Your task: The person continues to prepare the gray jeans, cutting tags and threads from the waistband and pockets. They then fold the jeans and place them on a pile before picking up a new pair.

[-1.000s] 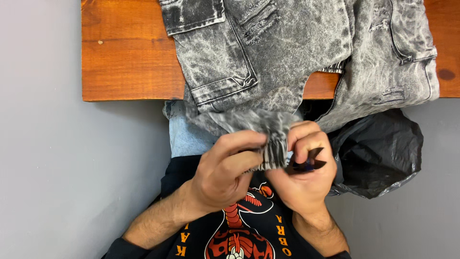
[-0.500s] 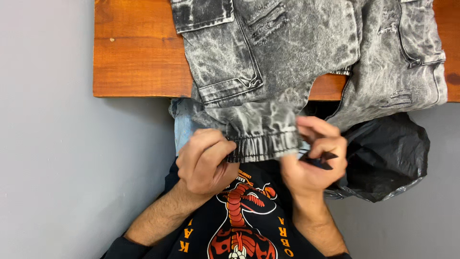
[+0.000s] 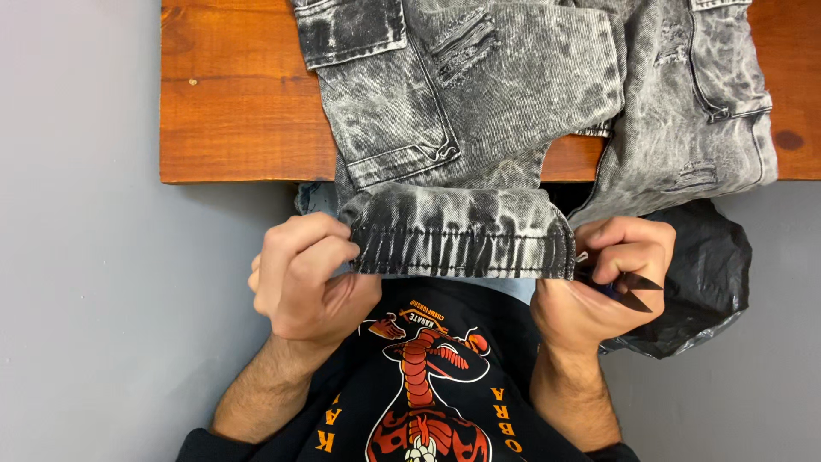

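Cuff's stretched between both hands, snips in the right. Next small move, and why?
Probably bring the small dark snips in the right hand to the pale thread end at the cuff's right corner. The left hand pinches the elastic cuff of the grey washed jeans flat and taut, and the blades sit just beside that corner.

Even, bright overhead light, soft shadows, sharp focus throughout

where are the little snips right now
In the head view, the small dark snips sit in the right hand, beside the right end of the jeans' elastic cuff.
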